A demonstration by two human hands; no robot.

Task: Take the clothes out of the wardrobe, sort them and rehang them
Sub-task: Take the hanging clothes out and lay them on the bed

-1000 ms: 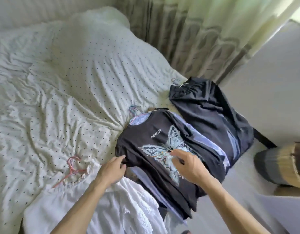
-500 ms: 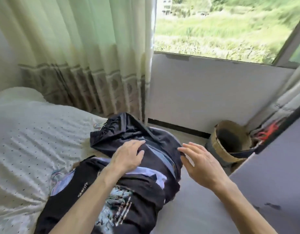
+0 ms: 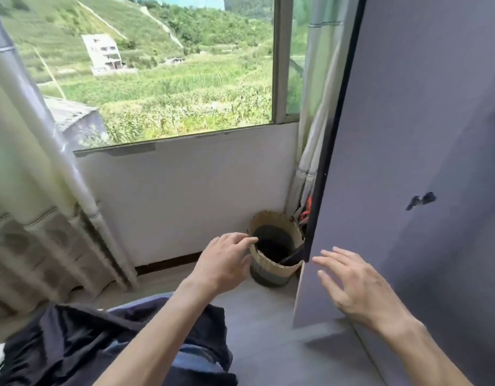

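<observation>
Head view: your dark clothes (image 3: 73, 346) lie heaped at lower left, under your left forearm. Your left hand (image 3: 224, 264) hangs relaxed and empty before the woven basket (image 3: 268, 270). Your right hand (image 3: 357, 288), fingers spread, holds nothing, near the grey wardrobe door (image 3: 408, 135).

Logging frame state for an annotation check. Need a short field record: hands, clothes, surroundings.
left hand: raised, fingers relaxed, holds nothing
right hand: raised, fingers spread, holds nothing; close to the grey door, contact cannot be told
dark clothes: heaped at lower left, below the left forearm, no hand on them
basket: woven, on the floor below the window, beside the door's edge
curtain: hangs at left
grip: no garment in either
</observation>
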